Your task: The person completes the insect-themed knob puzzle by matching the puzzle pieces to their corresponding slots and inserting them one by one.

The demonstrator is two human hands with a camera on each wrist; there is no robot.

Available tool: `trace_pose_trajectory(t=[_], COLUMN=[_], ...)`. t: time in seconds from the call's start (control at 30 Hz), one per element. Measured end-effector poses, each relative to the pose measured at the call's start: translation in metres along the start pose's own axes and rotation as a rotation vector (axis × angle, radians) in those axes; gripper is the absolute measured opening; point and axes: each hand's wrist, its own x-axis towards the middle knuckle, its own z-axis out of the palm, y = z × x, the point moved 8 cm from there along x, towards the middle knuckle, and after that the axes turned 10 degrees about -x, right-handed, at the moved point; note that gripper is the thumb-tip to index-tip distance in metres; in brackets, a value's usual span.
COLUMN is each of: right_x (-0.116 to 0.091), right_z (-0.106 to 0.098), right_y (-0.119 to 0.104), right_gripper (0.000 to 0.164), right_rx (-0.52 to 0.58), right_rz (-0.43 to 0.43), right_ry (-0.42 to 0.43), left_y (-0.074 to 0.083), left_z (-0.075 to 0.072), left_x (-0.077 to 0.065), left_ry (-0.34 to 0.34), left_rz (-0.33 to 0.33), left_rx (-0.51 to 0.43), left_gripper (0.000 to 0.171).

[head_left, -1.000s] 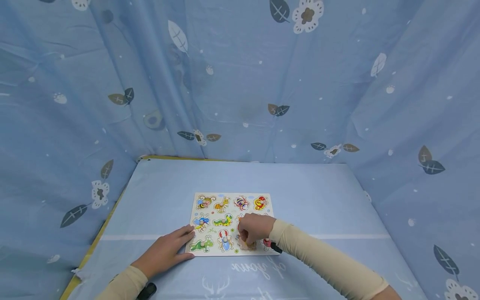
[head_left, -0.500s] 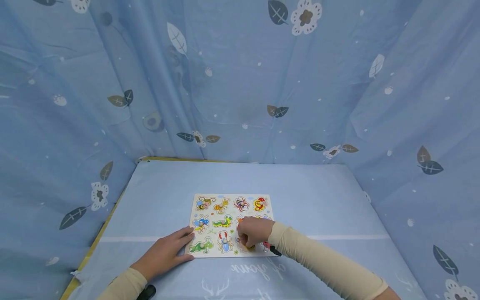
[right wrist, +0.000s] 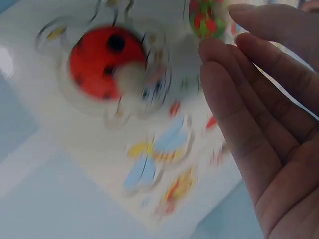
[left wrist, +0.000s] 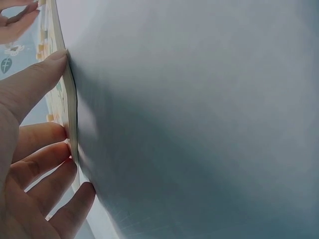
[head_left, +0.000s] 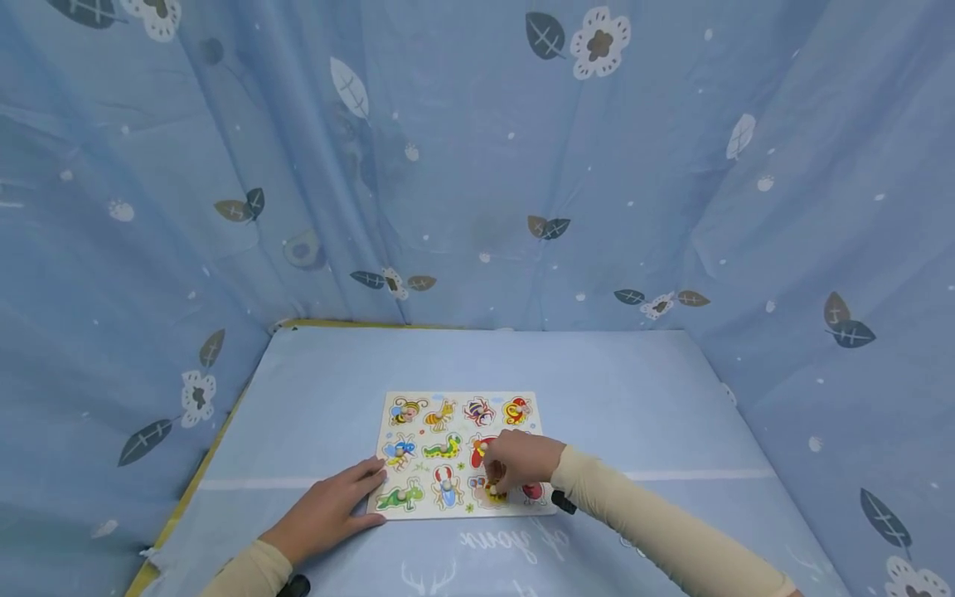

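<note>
A pale wooden peg puzzle board [head_left: 418, 514] with several colourful insect pieces lies flat on the table. My left hand [head_left: 328, 507] rests against its left edge; in the left wrist view the thumb and fingertips [left wrist: 60, 132] touch the board's side. Over the lower right of the board is my right hand [head_left: 525, 458], thumb and fingers apart just by the knob of a yellow-brown piece [head_left: 496, 492] in the bottom row. That piece sits in the board, partly hidden. A red ladybird piece [right wrist: 94, 62] lies close to the right hand.
A blue patterned cloth [head_left: 328, 365] covers the table. Blue curtains [head_left: 462, 166] with leaf and flower prints stand behind and on both sides. A yellow edge [head_left: 179, 510] shows along the table's left side.
The right hand has drawn slightly up and right, its thumb and fingers parting, and more of the yellow-brown piece shows. The left hand stays at the board's edge. The head view has tilted up slightly.
</note>
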Motion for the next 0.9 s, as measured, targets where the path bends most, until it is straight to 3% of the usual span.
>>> trace_pose_trajectory(t=[0.27,0.47,0.67,0.9], right_x=[-0.063,-0.124,-0.172,-0.194], right_z=[-0.014,0.002,0.032,0.056], right_y=[0.048,0.083,0.096,0.094], right_gripper=[0.009,0.012,0.022,0.024], right_rx=[0.100,0.132,0.161,0.261], right_rz=[0.202,0.354,0.374,0.358], right_ry=[0.028,0.040,0.044,0.038], left_y=[0.002,-0.001,0.000,0.002], left_z=[0.002,0.002,0.000,0.000], left_x=[0.000,-0.001,-0.001,0.000], left_ry=[0.029,0.033,0.031,0.036], left_rz=[0.030,0.019,0.015,0.026], left_rx=[0.017,0.023,0.024,0.024], left_gripper=[0.073,0.078,0.075,0.073])
